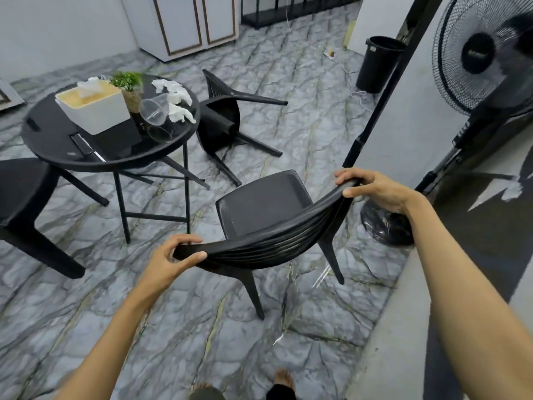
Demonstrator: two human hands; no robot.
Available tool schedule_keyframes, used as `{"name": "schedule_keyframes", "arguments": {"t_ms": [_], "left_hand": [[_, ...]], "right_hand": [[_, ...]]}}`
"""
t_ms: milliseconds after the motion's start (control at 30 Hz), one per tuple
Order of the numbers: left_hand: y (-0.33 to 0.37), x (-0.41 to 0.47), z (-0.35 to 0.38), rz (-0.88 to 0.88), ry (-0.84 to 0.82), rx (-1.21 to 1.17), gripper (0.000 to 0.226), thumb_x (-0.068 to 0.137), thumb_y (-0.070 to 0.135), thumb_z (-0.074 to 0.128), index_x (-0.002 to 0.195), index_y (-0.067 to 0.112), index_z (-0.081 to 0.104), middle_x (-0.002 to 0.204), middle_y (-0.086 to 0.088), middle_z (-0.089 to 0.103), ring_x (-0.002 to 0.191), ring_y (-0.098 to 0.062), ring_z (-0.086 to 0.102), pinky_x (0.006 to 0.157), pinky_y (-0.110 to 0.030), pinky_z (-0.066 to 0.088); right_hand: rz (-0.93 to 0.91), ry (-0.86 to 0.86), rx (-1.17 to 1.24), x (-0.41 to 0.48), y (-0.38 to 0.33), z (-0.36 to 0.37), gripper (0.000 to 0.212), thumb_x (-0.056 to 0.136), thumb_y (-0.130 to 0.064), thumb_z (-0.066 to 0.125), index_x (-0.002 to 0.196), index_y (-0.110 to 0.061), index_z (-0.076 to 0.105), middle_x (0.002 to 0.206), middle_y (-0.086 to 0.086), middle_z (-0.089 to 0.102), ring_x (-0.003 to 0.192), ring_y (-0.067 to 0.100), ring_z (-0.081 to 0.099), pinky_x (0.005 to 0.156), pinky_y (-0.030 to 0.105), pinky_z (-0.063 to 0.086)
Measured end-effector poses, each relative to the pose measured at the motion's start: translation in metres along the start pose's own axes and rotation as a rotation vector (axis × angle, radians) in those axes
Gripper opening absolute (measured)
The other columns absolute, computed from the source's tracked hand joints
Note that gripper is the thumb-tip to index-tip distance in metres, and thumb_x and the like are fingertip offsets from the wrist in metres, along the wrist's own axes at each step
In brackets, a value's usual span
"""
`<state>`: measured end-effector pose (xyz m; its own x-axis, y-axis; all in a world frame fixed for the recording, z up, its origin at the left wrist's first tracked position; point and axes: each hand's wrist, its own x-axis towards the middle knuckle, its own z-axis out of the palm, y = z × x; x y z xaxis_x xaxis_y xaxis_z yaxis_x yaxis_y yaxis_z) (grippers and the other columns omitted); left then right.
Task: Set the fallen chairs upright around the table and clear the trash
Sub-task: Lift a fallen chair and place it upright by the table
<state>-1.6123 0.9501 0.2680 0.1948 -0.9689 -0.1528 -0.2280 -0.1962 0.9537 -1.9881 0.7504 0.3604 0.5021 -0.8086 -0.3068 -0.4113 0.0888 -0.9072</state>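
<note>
Left of the bench (46, 131), a black chair (23, 194) sat cut off by the frame edge, apparently on its legs. On the bench, trash was not yet cleared: a clear cup (153, 111) on its side and crumpled tissues (178, 102) near the right rim, beside a tissue box (92, 108) and a small plant (128, 82). In front of the bench and to its right, the left hand (170, 258) gripped the left end of the held chair's (265, 209) backrest, fingers over the top, thumb under. That chair was upright with its seat facing the bench; whether all its feet were on the floor couldn't be told. Just right of the bench, a fallen chair (222, 122) lay on its side, legs pointing away. The right hand (375, 192) was wrapped round the backrest's right end. Step in hand, as I judge it: placing the first righted chair. The next move likely calls for sliding it toward the bench, letting go, then righting the fallen chair and carrying the trash to the black bin (377, 64) far beyond the bench on the right.
</note>
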Motion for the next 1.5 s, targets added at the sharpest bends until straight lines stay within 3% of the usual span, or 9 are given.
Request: {"name": "schedule_keyframes", "arguments": {"t_ms": [167, 300, 500, 700, 833, 1000, 1233, 1333, 1500], "left_hand": [[0.013, 0.020, 0.064, -0.029, 0.131, -0.052, 0.018, 0.079, 0.013, 0.069, 0.089, 0.027, 0.064, 0.102, -0.001, 0.062, 0.091, -0.008, 0.059, 0.071, -0.010, 0.047], [0.022, 0.036, 0.102, -0.031, 0.202, -0.107, 0.017, 0.079, 0.011, 0.068, 0.090, 0.024, 0.064, 0.103, -0.002, 0.063, 0.095, -0.015, 0.058, 0.083, -0.017, 0.046], [0.040, 0.059, 0.146, 0.010, 0.270, -0.146, 0.023, 0.076, 0.003, 0.069, 0.091, 0.019, 0.063, 0.097, 0.006, 0.062, 0.088, -0.001, 0.059, 0.069, -0.001, 0.046], [0.041, 0.081, 0.155, 0.031, 0.173, -0.122, 0.021, 0.078, -0.002, 0.064, 0.096, 0.010, 0.061, 0.103, 0.009, 0.062, 0.082, 0.016, 0.059, 0.073, -0.001, 0.047], [0.040, 0.088, 0.135, -0.010, 0.126, -0.083, 0.019, 0.079, 0.003, 0.066, 0.093, 0.015, 0.063, 0.102, 0.017, 0.064, 0.088, 0.016, 0.059, 0.079, -0.008, 0.050], [0.044, 0.092, 0.132, -0.042, 0.139, -0.087, 0.021, 0.076, 0.004, 0.070, 0.087, 0.021, 0.064, 0.095, 0.014, 0.064, 0.081, 0.008, 0.060, 0.071, -0.007, 0.050], [0.045, 0.092, 0.123, -0.040, 0.112, -0.105, 0.021, 0.074, 0.004, 0.071, 0.086, 0.019, 0.064, 0.092, 0.003, 0.062, 0.077, 0.003, 0.061, 0.067, -0.007, 0.051], [0.042, 0.086, 0.112, -0.071, 0.047, -0.098, 0.029, 0.062, 0.025, 0.083, 0.085, 0.025, 0.067, 0.100, -0.001, 0.063, 0.091, -0.010, 0.060, 0.074, -0.009, 0.052], [0.040, 0.076, 0.102, -0.088, -0.006, -0.042, 0.068, 0.033, 0.066, 0.081, 0.089, 0.029, 0.066, 0.105, 0.007, 0.063, 0.084, 0.007, 0.062, 0.074, -0.010, 0.051]], "right_hand": [[-0.005, 0.009, 0.064, 0.004, 0.030, -0.055, 0.080, 0.028, -0.055, 0.089, 0.097, -0.024, 0.063, 0.123, 0.007, 0.051, 0.107, 0.013, 0.049, 0.097, 0.025, 0.039], [-0.010, 0.046, 0.122, 0.002, 0.048, -0.088, 0.083, 0.024, -0.054, 0.090, 0.094, -0.021, 0.061, 0.093, -0.001, 0.050, 0.074, -0.002, 0.058, 0.066, 0.008, 0.045], [0.029, 0.092, 0.256, -0.006, 0.089, -0.126, 0.091, 0.022, -0.048, 0.093, 0.102, -0.023, 0.056, 0.104, -0.003, 0.055, 0.093, 0.005, 0.054, 0.077, 0.013, 0.047], [0.063, 0.122, 0.365, -0.033, 0.136, -0.123, 0.050, 0.055, -0.028, 0.085, 0.091, -0.014, 0.053, 0.084, 0.000, 0.049, 0.061, -0.004, 0.055, 0.058, 0.009, 0.044], [-0.002, 0.226, 0.404, -0.027, 0.143, -0.103, 0.060, 0.042, -0.042, 0.091, 0.086, -0.019, 0.057, 0.080, -0.011, 0.056, 0.072, 0.000, 0.055, 0.066, 0.010, 0.043], [-0.029, 0.229, 0.441, -0.031, 0.138, -0.099, 0.030, 0.062, -0.019, 0.076, 0.084, -0.017, 0.055, 0.083, -0.006, 0.054, 0.076, 0.008, 0.050, 0.062, 0.008, 0.043], [-0.012, 0.267, 0.421, -0.035, 0.134, -0.088, 0.069, 0.033, -0.049, 0.092, 0.083, -0.016, 0.057, 0.080, -0.013, 0.057, 0.072, -0.004, 0.058, 0.066, 0.008, 0.046], [-0.001, 0.261, 0.381, -0.040, 0.132, -0.080, 0.074, 0.032, -0.052, 0.091, 0.086, -0.015, 0.056, 0.077, -0.019, 0.059, 0.070, -0.005, 0.058, 0.066, 0.008, 0.046], [0.060, 0.197, 0.285, -0.044, 0.127, -0.080, 0.047, 0.055, -0.038, 0.083, 0.090, -0.018, 0.057, 0.081, -0.008, 0.057, 0.066, -0.006, 0.057, 0.062, 0.007, 0.044]]}}
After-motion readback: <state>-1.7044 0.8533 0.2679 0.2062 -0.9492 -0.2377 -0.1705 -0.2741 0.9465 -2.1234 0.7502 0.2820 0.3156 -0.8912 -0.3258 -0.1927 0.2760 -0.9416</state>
